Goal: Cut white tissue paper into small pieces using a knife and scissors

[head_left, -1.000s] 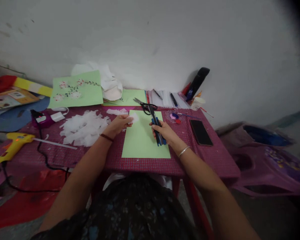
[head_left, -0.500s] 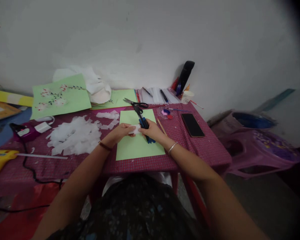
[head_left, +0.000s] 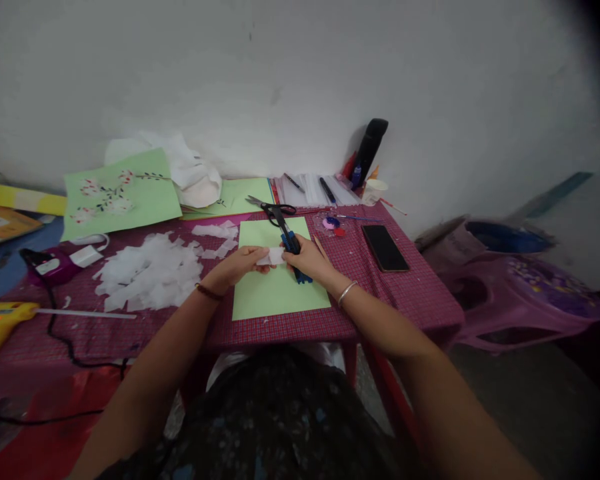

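My left hand [head_left: 244, 262] pinches one end of a small strip of thin white paper [head_left: 270, 256]. At the strip's other end are the closed fingertips of my right hand [head_left: 307, 259]. A blue-and-black tool [head_left: 291, 243] sits against the right palm and fingers, partly covered; its exact kind is unclear. Below both hands lies a light green sheet of paper [head_left: 260, 298]. Black-handled scissors [head_left: 275, 211] rest with open blades just beyond it. To the left is a heap of cut white paper pieces [head_left: 150, 273].
A phone [head_left: 386, 248] lies on the right, past a pencil [head_left: 322, 248]. At left are a yellow glue gun [head_left: 5, 320] with a cord and a green sheet decorated with flowers [head_left: 123, 193]. A black bottle [head_left: 371, 150] leans on the wall. A stool [head_left: 525, 313] stands right.
My right hand has moved slightly right and away from the left, so more of the white paper strip shows between them. The blue-and-black tool has shifted slightly with it.
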A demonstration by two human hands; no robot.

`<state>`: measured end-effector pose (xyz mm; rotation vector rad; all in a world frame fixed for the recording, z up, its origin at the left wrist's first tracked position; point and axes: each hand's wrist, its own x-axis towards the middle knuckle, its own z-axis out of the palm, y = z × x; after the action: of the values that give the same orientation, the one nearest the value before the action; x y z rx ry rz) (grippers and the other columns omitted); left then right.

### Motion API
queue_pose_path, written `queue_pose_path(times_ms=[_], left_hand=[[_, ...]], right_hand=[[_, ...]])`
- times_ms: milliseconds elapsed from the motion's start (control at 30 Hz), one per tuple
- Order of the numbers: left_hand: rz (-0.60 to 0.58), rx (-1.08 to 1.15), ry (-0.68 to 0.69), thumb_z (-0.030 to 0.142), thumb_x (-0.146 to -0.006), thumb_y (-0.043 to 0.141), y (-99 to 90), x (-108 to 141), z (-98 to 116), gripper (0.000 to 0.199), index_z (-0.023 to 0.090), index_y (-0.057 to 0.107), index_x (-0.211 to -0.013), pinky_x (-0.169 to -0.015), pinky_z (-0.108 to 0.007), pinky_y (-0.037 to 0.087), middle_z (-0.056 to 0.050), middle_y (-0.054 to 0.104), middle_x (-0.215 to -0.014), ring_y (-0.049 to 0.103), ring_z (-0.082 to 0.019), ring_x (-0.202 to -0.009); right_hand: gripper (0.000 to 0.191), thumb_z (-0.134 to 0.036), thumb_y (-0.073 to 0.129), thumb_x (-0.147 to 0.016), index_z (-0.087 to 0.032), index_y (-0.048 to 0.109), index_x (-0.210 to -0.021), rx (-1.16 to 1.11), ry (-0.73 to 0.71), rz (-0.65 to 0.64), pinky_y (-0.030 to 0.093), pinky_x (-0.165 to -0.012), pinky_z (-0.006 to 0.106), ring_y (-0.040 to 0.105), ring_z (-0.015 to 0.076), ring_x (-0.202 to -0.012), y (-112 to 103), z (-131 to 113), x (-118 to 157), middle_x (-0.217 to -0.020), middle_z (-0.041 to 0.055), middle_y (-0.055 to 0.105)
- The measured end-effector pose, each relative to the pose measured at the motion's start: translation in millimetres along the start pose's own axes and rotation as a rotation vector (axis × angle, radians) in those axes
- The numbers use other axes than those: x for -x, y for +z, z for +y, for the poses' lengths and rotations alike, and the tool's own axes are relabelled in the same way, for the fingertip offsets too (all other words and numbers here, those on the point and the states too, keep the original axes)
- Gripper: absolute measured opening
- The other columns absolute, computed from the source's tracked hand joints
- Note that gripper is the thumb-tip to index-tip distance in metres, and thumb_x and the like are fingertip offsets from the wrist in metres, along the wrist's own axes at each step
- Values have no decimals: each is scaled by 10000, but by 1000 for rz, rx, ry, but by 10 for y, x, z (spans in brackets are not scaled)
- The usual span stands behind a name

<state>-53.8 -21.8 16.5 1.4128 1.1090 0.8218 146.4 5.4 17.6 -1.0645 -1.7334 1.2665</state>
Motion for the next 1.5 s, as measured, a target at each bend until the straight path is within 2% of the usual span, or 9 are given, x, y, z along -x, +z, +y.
queue_pose_path(times_ms=[167, 367, 567, 733, 900, 1100, 1233, 1333, 1500], left_hand=[[24, -87, 48, 384, -659, 743, -19, -28, -10, 267, 149, 618, -689, -606, -224, 401, 7, 592, -641, 503, -99, -603], [25, -94, 18, 362, -649, 733, 8, -6, 47, 251, 152, 595, -643, -570, -217, 381, 11, 575, -600, 487, -95, -572], [57, -148, 18, 553, -818, 566, 17, -1, 12, 456, 156, 611, -597, -594, -249, 419, -26, 568, -572, 500, -120, -565], [209, -72, 27, 560, -866, 510, -60, -44, -22, 446, 157, 689, -804, -561, -239, 425, -47, 627, -710, 542, -129, -624], [43, -89, 11, 372, -727, 713, -58, -8, 44, 324, 159, 699, -972, -444, -216, 294, 11, 598, -679, 402, -67, -476], [-52, 57, 16, 315, -726, 714, -7, -1, 26, 361, 163, 660, -1049, -457, -221, 343, -17, 655, -810, 459, -64, -496], [-90, -37, -5, 333, -770, 689, -12, -3, 5, 186, 150, 671, -796, -447, -209, 300, 29, 532, -545, 419, -72, -453], [-91, -136, -16, 339, -800, 661, -19, 8, 27, 288, 149, 603, -591, -440, -205, 281, 20, 496, -470, 407, -72, -431], [114, 22, -41, 213, -813, 632, -56, 6, 72, 214, 128, 648, -618, -420, -183, 269, 17, 510, -437, 418, -67, -404]], right_hand=[[214, -155, 588, -729, -193, 556, -937, 7, -3, -24, 434, -435, 210, 530, 91, -461, 3, -31, 29, -642, -57, 566], [258, -258, 681, -732, -181, 558, -945, -33, -4, -9, 462, -458, 233, 522, 89, -486, 14, -63, 47, -735, -31, 600], [235, -174, 620, -730, -184, 553, -955, 2, 8, 9, 444, -461, 238, 512, 96, -465, 28, -35, 26, -653, -60, 558], [230, -177, 603, -728, -192, 550, -951, 19, -2, 1, 425, -450, 236, 512, 104, -458, 14, -23, 22, -604, -69, 533], [228, -189, 588, -724, -194, 547, -949, 70, -60, -27, 423, -459, 237, 510, 105, -457, 18, 5, 26, -587, -74, 521], [225, -204, 588, -715, -189, 546, -936, 116, -113, -57, 417, -483, 246, 494, 105, -481, 21, 35, 21, -615, -64, 522], [229, -206, 581, -713, -187, 568, -941, 157, -144, -67, 423, -519, 253, 495, 108, -518, 32, 50, 26, -667, -45, 548], [235, -264, 593, -746, -198, 554, -968, 214, -124, -35, 423, -527, 254, 512, 122, -536, 31, 34, 41, -671, -49, 549], [418, -333, 657, -758, -174, 519, -1118, 496, -91, 151, 454, -646, 302, 604, 196, -723, -18, -53, 69, -846, 33, 639]])
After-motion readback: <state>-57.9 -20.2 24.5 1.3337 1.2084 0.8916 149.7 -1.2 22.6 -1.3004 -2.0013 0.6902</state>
